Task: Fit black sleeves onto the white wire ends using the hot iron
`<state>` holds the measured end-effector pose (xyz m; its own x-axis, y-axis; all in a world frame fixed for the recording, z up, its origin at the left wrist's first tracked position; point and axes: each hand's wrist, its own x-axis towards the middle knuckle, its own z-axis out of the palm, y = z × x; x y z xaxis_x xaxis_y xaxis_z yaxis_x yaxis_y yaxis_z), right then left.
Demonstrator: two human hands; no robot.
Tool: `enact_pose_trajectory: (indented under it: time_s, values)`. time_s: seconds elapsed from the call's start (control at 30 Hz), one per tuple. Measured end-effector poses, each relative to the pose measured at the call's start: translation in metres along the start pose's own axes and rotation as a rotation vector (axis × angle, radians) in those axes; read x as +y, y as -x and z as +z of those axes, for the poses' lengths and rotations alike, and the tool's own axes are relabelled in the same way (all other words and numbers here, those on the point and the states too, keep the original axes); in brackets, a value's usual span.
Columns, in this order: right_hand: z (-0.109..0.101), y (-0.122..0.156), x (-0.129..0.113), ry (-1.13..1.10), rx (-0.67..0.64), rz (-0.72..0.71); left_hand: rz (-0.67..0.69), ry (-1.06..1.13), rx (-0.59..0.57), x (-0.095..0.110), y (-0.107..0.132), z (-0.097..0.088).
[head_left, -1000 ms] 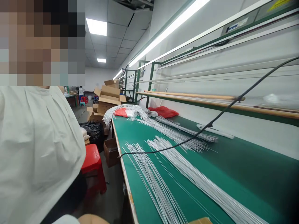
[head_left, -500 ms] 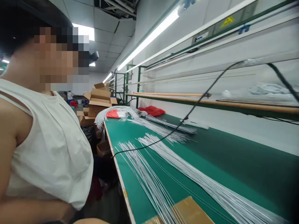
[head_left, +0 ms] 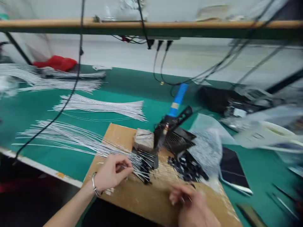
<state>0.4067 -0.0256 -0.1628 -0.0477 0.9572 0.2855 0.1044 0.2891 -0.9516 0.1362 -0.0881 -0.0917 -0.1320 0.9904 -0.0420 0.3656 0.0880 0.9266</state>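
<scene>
My left hand (head_left: 112, 174), with a bracelet on the wrist, is pinched on the ends of a fan of thin white wires (head_left: 71, 138) that lies across a brown board (head_left: 142, 192). My right hand (head_left: 189, 201) is blurred near the board's front edge, fingers curled; whether it holds anything is unclear. A blue-handled soldering iron (head_left: 175, 105) rests in a black stand behind a small grey block (head_left: 144, 140). A heap of small black parts (head_left: 186, 164) sits just right of the wire tips.
More bundles of white wires (head_left: 101, 106) lie on the green bench (head_left: 28, 110) to the left, with a red bag (head_left: 56, 62) at the back. Black cables (head_left: 75, 78) hang from a wooden rail (head_left: 151, 24). Plastic bags (head_left: 208, 142) and dark gear crowd the right side.
The view has swung from a person in a white top and the long bench to the right and down, onto the board, the soldering iron and my two hands.
</scene>
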Motion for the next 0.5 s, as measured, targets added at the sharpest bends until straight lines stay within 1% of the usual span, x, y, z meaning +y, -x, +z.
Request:
enact_pose_trajectory:
  time_s: [0.07,0.1,0.2,0.27,0.33,0.43,0.5]
  values:
    - [0.010,0.001,-0.013,0.118,0.075,-0.081,0.006,0.003,-0.002,0.001,0.001,-0.002]
    - [0.016,-0.001,-0.021,0.192,0.058,-0.174,0.012,-0.004,0.008,0.001,0.001,-0.002]
    - [0.028,-0.006,-0.039,0.234,0.022,-0.257,0.035,-0.040,0.097,-0.001,0.003,-0.003]
    - [0.032,-0.007,-0.044,0.231,-0.022,-0.268,0.047,-0.064,0.176,-0.003,0.003,-0.008]
    - [0.033,-0.007,-0.045,0.228,-0.057,-0.257,0.052,-0.087,0.260,-0.004,0.000,-0.017]
    - [0.034,-0.010,-0.040,0.223,-0.067,-0.213,0.052,-0.140,0.384,-0.006,-0.013,-0.032]
    - [0.035,-0.013,-0.038,0.240,-0.061,-0.154,0.051,-0.186,0.426,-0.008,-0.025,-0.039]
